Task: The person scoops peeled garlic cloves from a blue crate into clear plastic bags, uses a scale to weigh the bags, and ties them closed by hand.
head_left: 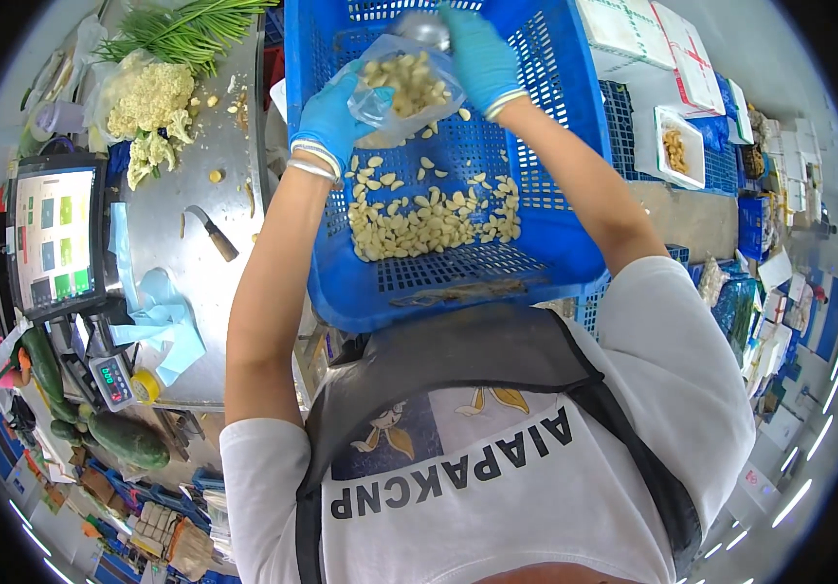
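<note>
My left hand [331,109], in a blue glove, grips the rim of a clear plastic bag [426,128]. Peeled garlic cloves [404,80] fill part of this bag, whose mouth faces up. Just beyond it, my right hand [483,62], also gloved in blue, holds a shiny metal scoop [423,31], blurred and partly cut by the fingers. Both hands are over a deep blue plastic crate [565,241] with slotted walls. Loose garlic cloves [419,226] are heaped on the crate's near floor, with stray ones scattered farther back.
Left of the crate is a steel table [229,168] bearing cauliflower [149,95], green stalks [178,33], a curved knife [213,233] and light-blue plastic [163,321]. A monitor [58,233] and scale display [111,381] line its left edge. White foam boxes [631,36] stand right.
</note>
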Motion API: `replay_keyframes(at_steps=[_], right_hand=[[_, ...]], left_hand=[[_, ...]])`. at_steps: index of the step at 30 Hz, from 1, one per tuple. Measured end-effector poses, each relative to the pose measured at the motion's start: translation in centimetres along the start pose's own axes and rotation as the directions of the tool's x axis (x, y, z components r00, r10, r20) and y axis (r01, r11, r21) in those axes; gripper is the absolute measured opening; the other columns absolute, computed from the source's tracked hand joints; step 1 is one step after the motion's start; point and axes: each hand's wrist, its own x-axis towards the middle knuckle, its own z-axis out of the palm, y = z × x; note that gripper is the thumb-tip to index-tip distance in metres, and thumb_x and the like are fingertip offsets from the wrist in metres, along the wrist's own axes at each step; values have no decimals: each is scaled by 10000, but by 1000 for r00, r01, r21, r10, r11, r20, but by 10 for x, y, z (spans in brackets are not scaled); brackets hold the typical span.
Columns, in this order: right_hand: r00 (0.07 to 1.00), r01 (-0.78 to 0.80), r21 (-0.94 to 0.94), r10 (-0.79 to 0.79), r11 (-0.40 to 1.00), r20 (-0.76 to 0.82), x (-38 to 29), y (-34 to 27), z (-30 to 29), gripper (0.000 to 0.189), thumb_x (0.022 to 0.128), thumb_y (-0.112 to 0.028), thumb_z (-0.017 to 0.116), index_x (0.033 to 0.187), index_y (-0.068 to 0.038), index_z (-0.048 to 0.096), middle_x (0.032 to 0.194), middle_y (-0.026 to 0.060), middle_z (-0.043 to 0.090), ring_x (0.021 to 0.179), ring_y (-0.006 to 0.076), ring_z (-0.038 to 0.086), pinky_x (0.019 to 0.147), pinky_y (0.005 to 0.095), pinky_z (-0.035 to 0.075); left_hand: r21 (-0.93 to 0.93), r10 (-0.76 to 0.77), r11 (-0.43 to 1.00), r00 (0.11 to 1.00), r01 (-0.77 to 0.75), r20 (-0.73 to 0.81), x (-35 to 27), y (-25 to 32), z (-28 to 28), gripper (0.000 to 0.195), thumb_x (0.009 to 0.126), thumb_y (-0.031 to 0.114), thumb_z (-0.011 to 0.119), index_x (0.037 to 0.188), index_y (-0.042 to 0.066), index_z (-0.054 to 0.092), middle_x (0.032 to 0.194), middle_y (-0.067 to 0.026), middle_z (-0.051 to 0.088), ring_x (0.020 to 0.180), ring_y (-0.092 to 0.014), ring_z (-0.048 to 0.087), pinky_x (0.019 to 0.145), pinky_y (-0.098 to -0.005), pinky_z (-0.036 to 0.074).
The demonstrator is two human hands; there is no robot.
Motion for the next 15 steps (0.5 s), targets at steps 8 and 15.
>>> replay_keyframes(at_steps=[8,15], right_hand=[[853,106,-43,-69,993,517,-21,69,-25,1038,689,-566,703,1403,64,289,1171,322,566,1056,413,598,903,411,487],[545,-715,308,225,628,808,29,53,53,358,862,-287,633,1088,-9,652,987,123,663,850,183,623,751,265,502]], left_hand=[[236,173,951,977,-198,124,0,-2,2,431,961,187,514,1367,67,436,1247,-117,563,1107,-228,578,904,-314,506],[196,81,977,996,-86,33,-20,16,18,363,925,117,557,1273,21,517,1160,-117,606,1029,-190,603,879,-289,517]])
